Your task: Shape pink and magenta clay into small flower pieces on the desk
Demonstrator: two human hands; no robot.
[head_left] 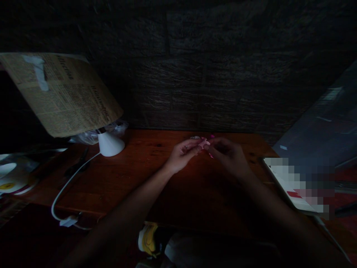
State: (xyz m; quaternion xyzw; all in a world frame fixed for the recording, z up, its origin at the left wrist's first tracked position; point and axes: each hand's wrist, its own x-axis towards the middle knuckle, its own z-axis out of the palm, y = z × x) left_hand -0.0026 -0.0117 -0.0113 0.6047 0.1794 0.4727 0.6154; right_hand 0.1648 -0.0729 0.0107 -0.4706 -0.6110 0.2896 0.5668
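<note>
In the dim head view, my left hand [181,153] and my right hand [231,154] meet above the far part of the wooden table [156,152]. Between their fingertips is a small light-pink piece [205,143], thin and crumpled-looking; its material is hard to make out. The fingers of both hands are pinched on it, the left from one side and the right from the other. Small magenta bits [212,136] show just behind and below the fingers, partly hidden by my right hand.
A lamp shade covered in newsprint [72,96] stands at the left on a white base [111,144], with a white cable [60,191] trailing over the front edge. Dark scissors [76,167] lie beside it. A pixelated white-edged object [290,186] sits at the right; a dark brick wall [181,74] closes the back.
</note>
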